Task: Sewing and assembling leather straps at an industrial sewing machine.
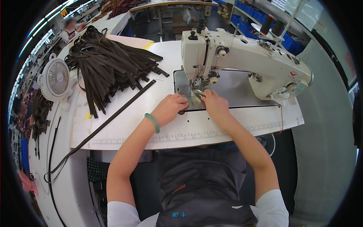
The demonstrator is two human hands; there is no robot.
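Jutting far-left, a metal tool (pixel 198 93) is gripped by the right hand (pixel 216 106) fingers; left hand (pixel 170 108) grip cannot be told.

And here's the sewing machine (pixel 249 51), over on the right half of the surface (pixel 170 89), needle end to the left, with the bed plate (pixel 234 94) beneath. Before the needle, left hand (pixel 169 108) and right hand (pixel 216 106) sit side by side — a hand tool (pixel 198 93) in the right one. Across to the left, a heap of straps (pixel 109 64) spreads out, the fan (pixel 56 78) just left of it. Between heap and left hand, a single strap (pixel 113 116) runs diagonally — passing over the surface's front-left corner. Along the front edge runs a ruler scale (pixel 189 136); thread spools (pixel 267 25) stand behind the machine.
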